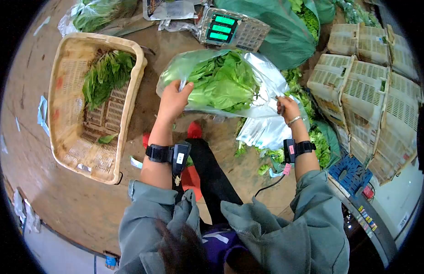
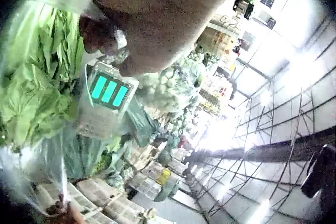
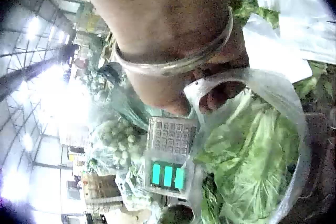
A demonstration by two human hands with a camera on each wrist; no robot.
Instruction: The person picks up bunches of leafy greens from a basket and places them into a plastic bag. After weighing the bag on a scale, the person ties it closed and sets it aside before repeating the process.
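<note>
One big basket [image 1: 130, 98] at 9 o'clock holds few leaves [image 1: 104, 78]; the clear bag [image 1: 264, 75], center, w/ the scale [image 1: 232, 28] at its 12, looks packed w/ greens [image 1: 221, 84] but untied. Left hand [image 1: 173, 101] pinches its rim at 8, right hand [image 1: 288, 109] pinches at 4, so filling prob. done.

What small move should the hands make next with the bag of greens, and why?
Probably lift the bag onto the scale: left hand and right hand each grip one edge, greens fill it, and the scale stands just beyond.
</note>
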